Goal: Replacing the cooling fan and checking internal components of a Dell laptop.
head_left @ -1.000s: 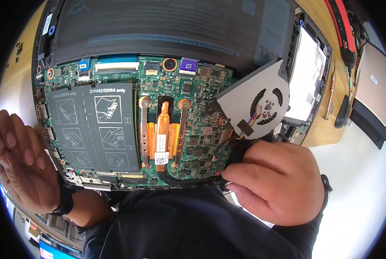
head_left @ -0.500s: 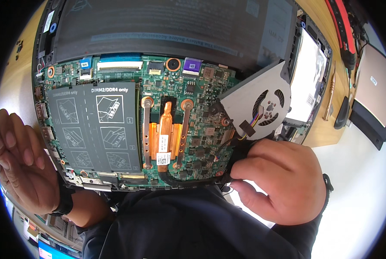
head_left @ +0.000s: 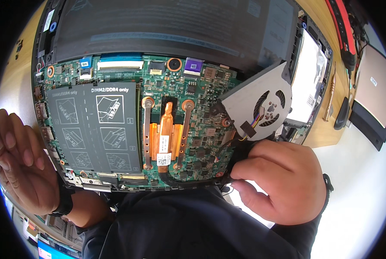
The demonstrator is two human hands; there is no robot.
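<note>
An opened laptop base (head_left: 99, 187) lies before me with its green circuit board (head_left: 206, 86) bared. My right hand (head_left: 279, 172) is at the near right corner, thumb and forefinger pinched on the black end of the heat sink (head_left: 165, 129); the exact contact is hidden by the fingers. The copper part of this heat sink lies between two metal arms on the board. Just beyond my right hand, a silver cooling fan (head_left: 262, 103) with coloured wires sits askew. My left hand (head_left: 26, 168) is beside the laptop's left edge, fingers stretched, holding nothing.
A large black battery (head_left: 167, 26) fills the laptop's far side. A dark memory cover (head_left: 93, 129) covers the board's left part. To the right are a screwdriver (head_left: 330, 93), a black-handled tool (head_left: 342, 113), a red-and-black tool (head_left: 342, 30) and a closed laptop (head_left: 374, 82). Small screws (head_left: 18, 48) lie far left.
</note>
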